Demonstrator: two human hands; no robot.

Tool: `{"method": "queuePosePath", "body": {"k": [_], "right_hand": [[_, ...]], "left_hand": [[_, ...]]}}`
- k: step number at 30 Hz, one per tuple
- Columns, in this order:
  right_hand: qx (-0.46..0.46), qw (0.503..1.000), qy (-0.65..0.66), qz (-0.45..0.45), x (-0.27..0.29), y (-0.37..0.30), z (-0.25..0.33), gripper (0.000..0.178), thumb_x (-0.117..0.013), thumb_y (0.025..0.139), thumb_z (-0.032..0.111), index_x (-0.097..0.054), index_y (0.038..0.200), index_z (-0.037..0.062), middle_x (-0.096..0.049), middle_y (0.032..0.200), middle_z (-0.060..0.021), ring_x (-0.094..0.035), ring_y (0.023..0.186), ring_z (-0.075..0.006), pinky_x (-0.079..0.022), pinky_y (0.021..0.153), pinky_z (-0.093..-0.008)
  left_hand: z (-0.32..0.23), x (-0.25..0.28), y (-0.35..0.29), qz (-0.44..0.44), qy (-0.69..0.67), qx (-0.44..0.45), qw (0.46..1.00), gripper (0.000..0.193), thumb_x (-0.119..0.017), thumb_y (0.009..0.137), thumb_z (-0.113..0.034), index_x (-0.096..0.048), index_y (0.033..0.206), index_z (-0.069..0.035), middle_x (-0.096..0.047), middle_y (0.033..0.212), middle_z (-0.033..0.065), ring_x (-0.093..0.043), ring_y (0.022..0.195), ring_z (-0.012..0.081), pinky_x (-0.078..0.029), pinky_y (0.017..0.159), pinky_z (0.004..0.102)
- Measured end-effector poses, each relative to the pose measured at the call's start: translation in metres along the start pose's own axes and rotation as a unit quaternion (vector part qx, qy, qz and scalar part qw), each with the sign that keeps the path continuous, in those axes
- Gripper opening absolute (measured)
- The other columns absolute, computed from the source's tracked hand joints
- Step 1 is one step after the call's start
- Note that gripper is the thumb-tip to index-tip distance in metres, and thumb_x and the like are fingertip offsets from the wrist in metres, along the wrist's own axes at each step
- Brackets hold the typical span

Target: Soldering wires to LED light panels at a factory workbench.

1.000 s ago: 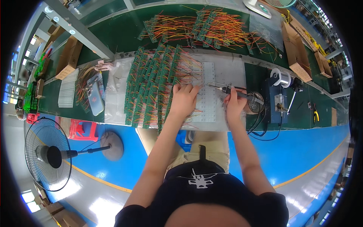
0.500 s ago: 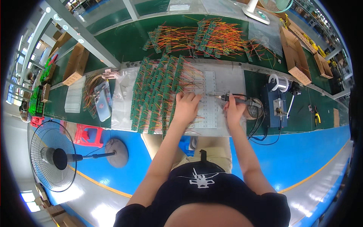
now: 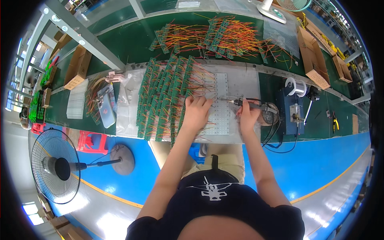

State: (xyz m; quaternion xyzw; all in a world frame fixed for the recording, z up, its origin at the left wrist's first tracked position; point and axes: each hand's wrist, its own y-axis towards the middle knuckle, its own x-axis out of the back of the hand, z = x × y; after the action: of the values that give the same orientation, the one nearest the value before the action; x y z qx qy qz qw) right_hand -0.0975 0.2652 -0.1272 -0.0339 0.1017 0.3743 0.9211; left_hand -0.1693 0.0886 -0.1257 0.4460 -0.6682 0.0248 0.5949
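Observation:
In my right hand (image 3: 249, 116) is a soldering iron (image 3: 237, 101), its fingers wrapped round the handle. The iron's metal end points left over a white perforated board (image 3: 221, 120). Just left of that tip, my left hand (image 3: 197, 114) bends over the ends of red and orange wires, fingertips pressed together. Whatever they pinch is too small to make out. Long rows of green circuit boards (image 3: 163, 102) with wires attached lie to the left of my left hand, and their wire ends reach across the white board.
A pile of wired boards (image 3: 218, 38) covers the back of the bench. To the right stand a blue soldering unit (image 3: 285, 106), a solder spool (image 3: 295, 87) and yellow-handled pliers (image 3: 335, 123). A phone (image 3: 106, 110) lies left. Cardboard boxes (image 3: 314, 60) and a floor fan (image 3: 62, 168) flank the bench.
The whole view has shifted very slightly. Both hands and the soldering iron keep nearly the same place over the white board.

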Motion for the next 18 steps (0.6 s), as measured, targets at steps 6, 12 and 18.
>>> {"method": "queuePosePath", "body": {"k": [6,12,18], "right_hand": [[0.009,1.000,-0.005,-0.001,-0.0015,-0.0004,0.0009,0.016,-0.056,0.089,0.011,-0.045,0.080,0.0031,-0.047,0.049,-0.0027,-0.044,0.037,-0.0086,-0.031,0.036,-0.0211],[0.011,1.000,-0.003,-0.006,-0.0017,-0.0008,0.0018,0.016,-0.056,0.089,0.012,-0.045,0.080,0.0030,-0.046,0.049,-0.0024,-0.043,0.038,-0.0083,-0.032,0.036,-0.0215],[0.008,1.000,-0.025,-0.001,-0.0012,-0.0012,0.0020,0.015,-0.055,0.089,0.011,-0.045,0.081,0.0033,-0.046,0.049,-0.0021,-0.044,0.038,-0.0087,-0.032,0.036,-0.0215]], "left_hand": [[-0.0016,0.0013,0.0004,-0.004,-0.001,0.004,1.000,0.025,-0.058,0.072,-0.005,-0.056,0.097,-0.009,-0.056,0.084,0.0074,-0.056,0.085,0.0244,-0.035,0.085,0.0445],[-0.0009,-0.0002,-0.0007,-0.010,0.002,0.002,1.000,0.025,-0.057,0.072,-0.004,-0.056,0.096,-0.009,-0.055,0.083,0.0074,-0.056,0.084,0.0244,-0.035,0.085,0.0445],[0.0015,-0.0020,-0.0012,-0.006,0.002,-0.002,1.000,0.027,-0.057,0.071,-0.003,-0.055,0.097,-0.009,-0.055,0.084,0.0082,-0.054,0.086,0.0259,-0.034,0.087,0.0457]]}}
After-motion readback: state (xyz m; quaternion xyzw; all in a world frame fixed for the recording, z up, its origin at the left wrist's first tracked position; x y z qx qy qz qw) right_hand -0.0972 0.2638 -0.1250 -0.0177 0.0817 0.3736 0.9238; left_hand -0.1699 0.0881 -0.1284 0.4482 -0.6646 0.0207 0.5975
